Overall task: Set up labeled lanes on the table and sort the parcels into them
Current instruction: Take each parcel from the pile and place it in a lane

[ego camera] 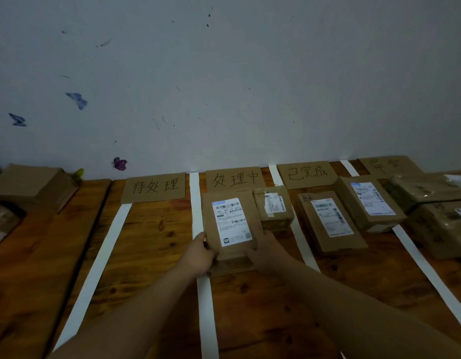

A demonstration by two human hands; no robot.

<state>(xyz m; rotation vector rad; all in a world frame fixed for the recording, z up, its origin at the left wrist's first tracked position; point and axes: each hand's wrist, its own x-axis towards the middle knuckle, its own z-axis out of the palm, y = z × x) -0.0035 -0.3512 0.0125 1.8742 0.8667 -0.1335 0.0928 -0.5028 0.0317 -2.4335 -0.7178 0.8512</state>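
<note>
Left hand [199, 251]: I'm gripping the labelled parcel [230, 224] at its near-left corner.
Right hand [267, 251]: I'm gripping its near-right edge.
Placement: it's lying just beside a smaller box [273, 207].

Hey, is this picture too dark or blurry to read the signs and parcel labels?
Head view: dim, grey-blue cast, no glare; the middle sign reads clearly, the far right sign is smeared; the label on the parcel that the left hand and right hand hold shows barcodes but soft small print; the tape strips fan outward from wide-angle distortion.
</note>
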